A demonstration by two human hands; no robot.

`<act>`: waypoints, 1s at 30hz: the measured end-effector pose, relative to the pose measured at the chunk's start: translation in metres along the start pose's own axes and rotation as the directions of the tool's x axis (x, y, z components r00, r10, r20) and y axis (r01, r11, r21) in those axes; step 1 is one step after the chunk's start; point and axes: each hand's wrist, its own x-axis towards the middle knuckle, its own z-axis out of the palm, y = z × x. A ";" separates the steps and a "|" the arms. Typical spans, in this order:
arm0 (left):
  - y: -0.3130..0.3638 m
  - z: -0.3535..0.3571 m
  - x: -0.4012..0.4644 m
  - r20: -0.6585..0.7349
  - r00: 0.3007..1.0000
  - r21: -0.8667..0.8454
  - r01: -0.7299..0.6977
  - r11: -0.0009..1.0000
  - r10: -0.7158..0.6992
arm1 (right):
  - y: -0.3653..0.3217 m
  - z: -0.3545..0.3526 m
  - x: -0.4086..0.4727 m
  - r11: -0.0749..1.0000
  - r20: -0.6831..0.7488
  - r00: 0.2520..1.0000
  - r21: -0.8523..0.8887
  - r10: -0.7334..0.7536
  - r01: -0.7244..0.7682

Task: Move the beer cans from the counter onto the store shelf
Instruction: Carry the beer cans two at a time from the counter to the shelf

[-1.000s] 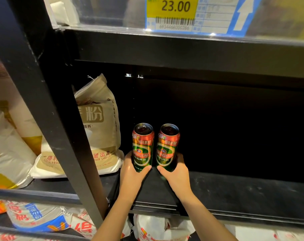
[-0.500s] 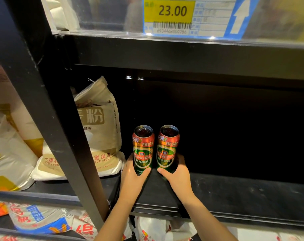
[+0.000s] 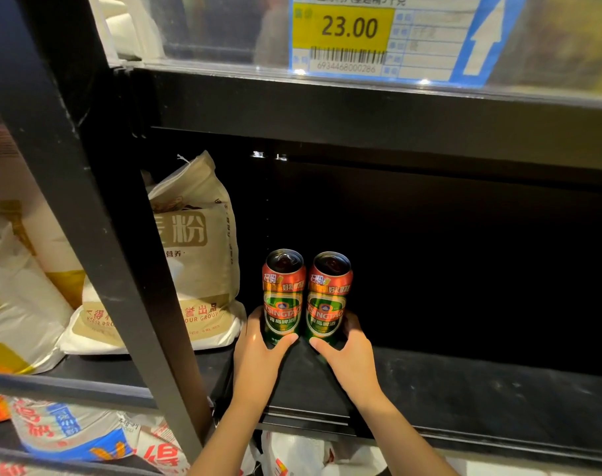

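Two beer cans stand upright side by side on the black shelf [image 3: 464, 389], touching. The left hand [image 3: 258, 359] wraps the base of the left can [image 3: 283, 297]; the right hand [image 3: 351, 359] clasps the base of the right can [image 3: 329, 300]. A flour sack [image 3: 196, 242] sits just left.

"TSINGTAO" on both beer cans [image 3: 283, 297], "23.00" and barcode 6934468000286 on the shelf price tag [image 3: 344, 32]

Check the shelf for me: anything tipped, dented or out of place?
Nothing stands out. Both beer cans stand upright side by side on the black shelf, the left hand and right hand each gripping one. The flour bag beside them looks intact.
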 end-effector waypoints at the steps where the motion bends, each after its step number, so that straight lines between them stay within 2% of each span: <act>1: 0.001 0.000 0.000 0.000 1.000 -0.005 0.000 1.000 0.000 | 0.000 0.000 0.000 1.000 0.001 1.000 -0.005 0.001 -0.001; 18: 0.003 -0.003 -0.001 0.027 0.999 0.024 -0.018 1.000 0.018 | -0.007 0.002 -0.006 0.995 -0.032 0.998 -0.083 -0.055 0.053; 22: 0.010 -0.006 -0.002 0.048 0.999 0.071 -0.015 0.997 0.012 | -0.012 0.001 -0.007 0.996 0.011 1.000 -0.091 -0.022 0.023; 25: 0.017 -0.008 -0.010 0.083 0.994 0.106 0.062 0.992 -0.071 | -0.016 -0.001 -0.011 0.996 0.078 0.997 -0.093 0.011 -0.004; 27: 0.025 -0.014 -0.019 0.114 0.985 0.167 0.109 0.980 -0.129 | -0.018 -0.005 -0.015 0.987 0.041 0.999 -0.156 0.035 -0.028; 30: 0.034 -0.029 -0.035 0.217 0.965 0.270 0.087 0.959 -0.148 | -0.022 -0.017 -0.029 0.946 -0.016 0.996 -0.313 0.087 -0.088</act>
